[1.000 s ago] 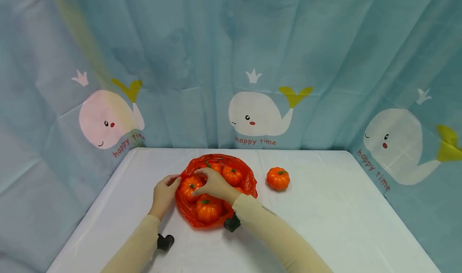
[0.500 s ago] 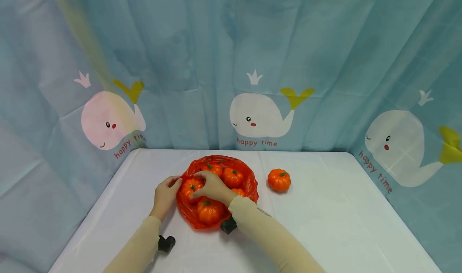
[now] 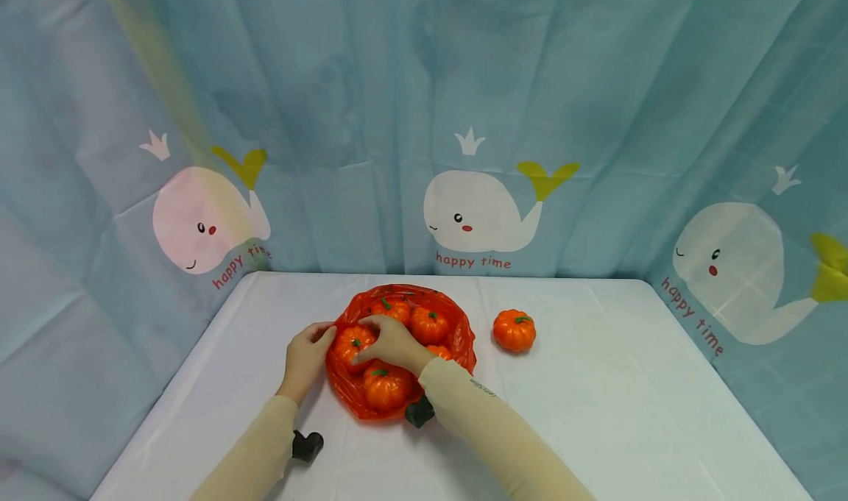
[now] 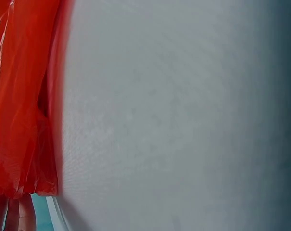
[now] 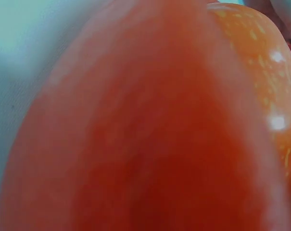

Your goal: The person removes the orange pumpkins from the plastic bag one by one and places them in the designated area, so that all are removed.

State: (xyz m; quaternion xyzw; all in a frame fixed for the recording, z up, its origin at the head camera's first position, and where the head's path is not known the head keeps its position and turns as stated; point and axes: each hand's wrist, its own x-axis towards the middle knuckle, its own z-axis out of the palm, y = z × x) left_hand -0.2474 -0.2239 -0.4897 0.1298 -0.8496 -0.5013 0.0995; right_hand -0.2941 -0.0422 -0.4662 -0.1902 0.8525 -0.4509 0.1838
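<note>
Nearest, two beige sleeves [image 3: 248,449] reach in over the white bench [image 3: 616,391], a black device [image 3: 307,446] showing at the left cuff and another by the right. Just ahead sits the open red plastic bag [image 3: 461,332], and a front pumpkin [image 3: 387,388] with a green stem rests inside its near side. Here are the hands: the left hand [image 3: 306,357] pinches the bag's left edge, while the right hand [image 3: 395,345] reaches over the bag, thumb and fingers curled around a left pumpkin [image 3: 350,346] that lies within it. Right of them, partly hidden, another pumpkin [image 3: 439,352]; farther in, two back pumpkins [image 3: 429,326] nestle side by side. Outside, well to the right, a lone pumpkin [image 3: 514,331] sits on the bench. Beyond everything hangs a blue curtain [image 3: 344,214] printed with whales [image 3: 473,210] and "happy time".
</note>
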